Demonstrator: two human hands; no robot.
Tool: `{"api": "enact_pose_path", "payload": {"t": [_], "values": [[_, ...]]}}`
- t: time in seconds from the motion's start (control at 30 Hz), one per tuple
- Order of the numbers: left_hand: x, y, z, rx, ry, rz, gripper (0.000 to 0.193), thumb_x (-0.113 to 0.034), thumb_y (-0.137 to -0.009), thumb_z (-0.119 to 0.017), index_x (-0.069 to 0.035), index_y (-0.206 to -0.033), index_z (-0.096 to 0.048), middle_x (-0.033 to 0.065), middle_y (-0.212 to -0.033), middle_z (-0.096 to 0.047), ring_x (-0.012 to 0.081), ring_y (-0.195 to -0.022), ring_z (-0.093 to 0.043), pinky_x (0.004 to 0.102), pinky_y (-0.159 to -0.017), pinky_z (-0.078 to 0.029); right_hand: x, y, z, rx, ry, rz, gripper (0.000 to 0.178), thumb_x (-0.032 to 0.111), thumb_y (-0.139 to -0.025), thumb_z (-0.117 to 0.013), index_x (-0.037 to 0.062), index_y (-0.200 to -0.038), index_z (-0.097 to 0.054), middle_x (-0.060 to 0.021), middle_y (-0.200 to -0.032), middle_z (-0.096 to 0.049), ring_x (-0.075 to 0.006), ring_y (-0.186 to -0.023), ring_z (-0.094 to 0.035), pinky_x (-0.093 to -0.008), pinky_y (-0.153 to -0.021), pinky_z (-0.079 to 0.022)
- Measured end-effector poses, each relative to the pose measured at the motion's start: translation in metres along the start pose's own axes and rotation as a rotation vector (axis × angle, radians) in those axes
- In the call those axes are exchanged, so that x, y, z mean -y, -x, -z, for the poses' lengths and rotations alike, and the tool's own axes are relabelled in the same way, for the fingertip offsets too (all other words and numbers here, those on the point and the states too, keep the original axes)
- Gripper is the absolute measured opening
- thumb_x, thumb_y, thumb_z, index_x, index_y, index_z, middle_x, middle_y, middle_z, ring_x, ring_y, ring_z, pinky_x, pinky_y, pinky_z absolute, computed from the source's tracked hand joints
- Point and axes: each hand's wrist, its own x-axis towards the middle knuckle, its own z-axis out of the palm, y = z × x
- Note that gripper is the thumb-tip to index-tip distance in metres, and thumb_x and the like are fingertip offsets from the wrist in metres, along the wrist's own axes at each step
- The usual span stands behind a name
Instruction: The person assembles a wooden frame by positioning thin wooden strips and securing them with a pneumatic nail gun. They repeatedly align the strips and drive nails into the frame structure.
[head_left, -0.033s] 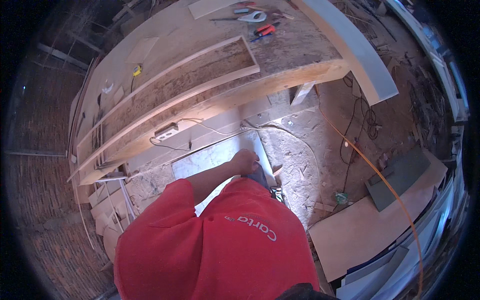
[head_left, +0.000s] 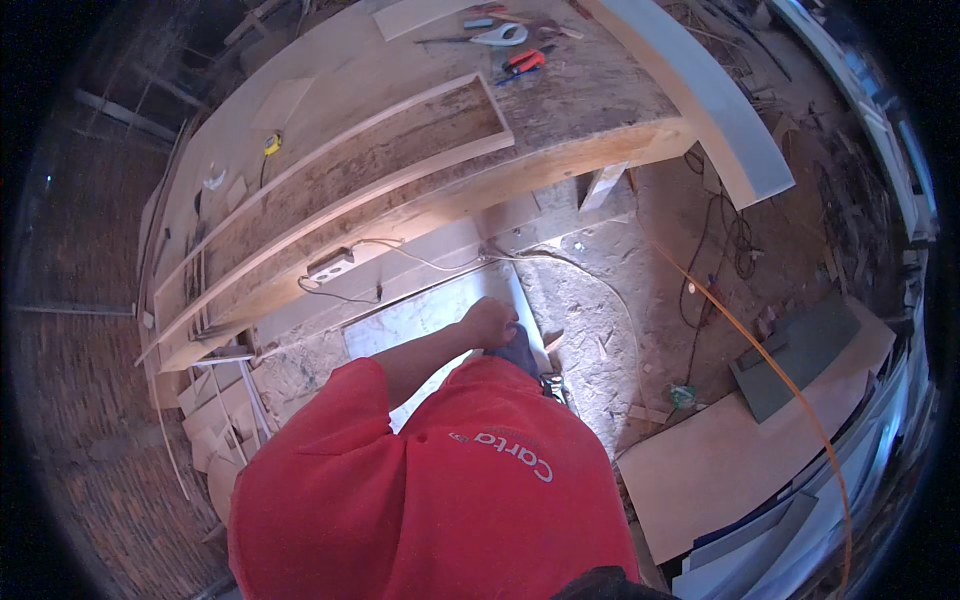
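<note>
— Our left hand [head_left: 490,323]?
— Curled beside dark cloth [head_left: 517,352]; we can't tell whether the grip holds anything. Pale panel [head_left: 415,313] beneath. Right hand unseen.
— Changed?
— Barely; we note the hand staying put, suggesting a pause.
— Farther out?
— Wooden frame [head_left: 440,164] on the counter [head_left: 600,95], far left; red-handled tool [head_left: 524,62] just beyond its right end.

Pale lettering [head_left: 515,450] (with a small mark [head_left: 458,437] beside it) stands on the red shirt [head_left: 500,530].

Workbench edge [head_left: 560,158] before left fingers [head_left: 490,325], room above it.
</note>
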Motion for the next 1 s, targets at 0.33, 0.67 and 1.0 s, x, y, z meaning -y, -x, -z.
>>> {"api": "enact_pose_path", "payload": {"t": [0.33,0.67,1.0], "values": [[-0.021,-0.111,-0.002,-0.065,0.133,0.036,0.035,-0.032,-0.082,-0.071,-0.009,-0.107,-0.078,0.0145,-0.098,-0.075,0.0342,-0.096,-0.071,0.0480,-0.089,-0.056,0.011,-0.084,0.025,0.053,0.025,-0.022,0.047,0.020,-0.090,-0.076,0.0026,-0.131,-0.064,-0.0148,-0.124,-0.068,-0.0235,-0.099,-0.065,-0.0385,-0.077,-0.053],[-0.010,-0.249,-0.002,-0.002,0.152,-0.130,0.027,-0.027,-0.077,-0.068,-0.008,-0.095,-0.073,0.0209,-0.095,-0.072,0.0401,-0.092,-0.071,0.0527,-0.081,-0.056,0.069,-0.182,0.039,0.114,0.109,-0.041,0.044,0.020,-0.091,-0.073,0.0022,-0.131,-0.065,-0.0151,-0.125,-0.068,-0.0238,-0.103,-0.065,-0.0386,-0.081,-0.053],[0.005,-0.323,0.023,-0.038,-0.011,0.034,0.036,-0.038,-0.085,-0.067,-0.010,-0.104,-0.079,0.0176,-0.104,-0.075,0.0359,-0.097,-0.073,0.0474,-0.089,-0.058,0.084,-0.280,0.089,0.193,0.146,-0.024,0.042,0.021,-0.093,-0.071,0.0017,-0.130,-0.066,-0.0155,-0.126,-0.067,-0.0241,-0.106,-0.065,-0.0387,-0.085,-0.053]]}}
